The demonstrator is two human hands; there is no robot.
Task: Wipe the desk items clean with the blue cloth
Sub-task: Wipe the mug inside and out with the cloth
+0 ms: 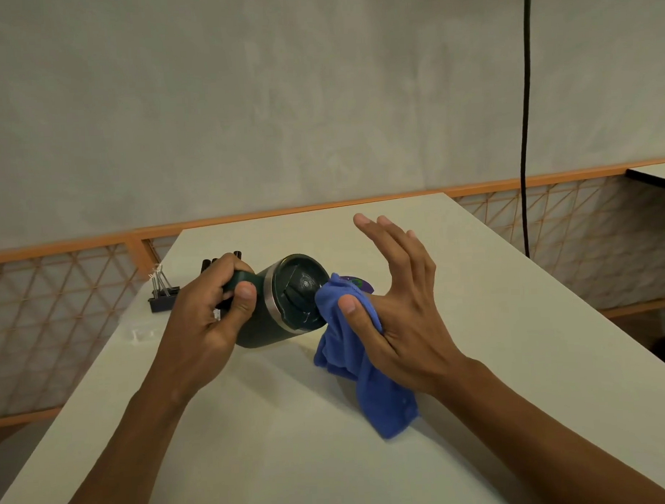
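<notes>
Left hand (pixel 203 316) hiding mug (pixel 284 304) handle, right hand (pixel 400 306) pinning blue cloth (pixel 342 351)

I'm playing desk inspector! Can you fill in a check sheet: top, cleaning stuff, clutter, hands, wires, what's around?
surface: pale desk, smooth top.
job's things: dark green mug tipped on its side, lid on; blue cloth touching the lid.
clutter: black binder clips by the far left edge; purple round thing behind the cloth, mostly hidden.
grips: left hand grips the mug; right hand pinches the cloth with its thumb, fingers straight.
cables: one black cable hanging at the right.
surroundings: grey wall, orange lattice rail.
</notes>
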